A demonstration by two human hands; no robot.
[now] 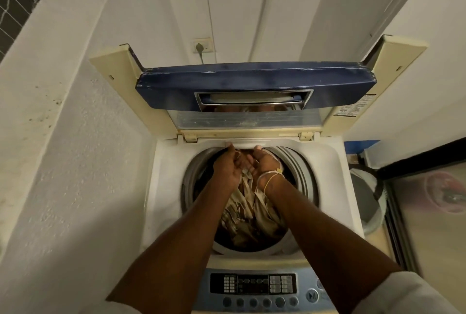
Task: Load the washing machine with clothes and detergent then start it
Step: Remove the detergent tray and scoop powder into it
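Washing machine (327, 162) holds clothes (247, 215); left hand (225, 166) and right hand (263, 162), grips apart, touch dispenser (248, 144) under raised lid (252, 79).

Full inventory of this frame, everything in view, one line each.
washing machine: 1, white, centre
lid: 1, blue, folded upright at the back
clothes: heap, beige-brown, in the drum
control panel: 1, blue-grey, front edge
compartment: 1, white, back rim of the opening
wall socket: 1, white, plug in it, wall behind
pipe: 1, white, on the wall
bin: 1, grey, right of the machine
bangles: thin, gold, right wrist
left hand: over the drum, fingers straight, tips at the compartment
right hand: likewise
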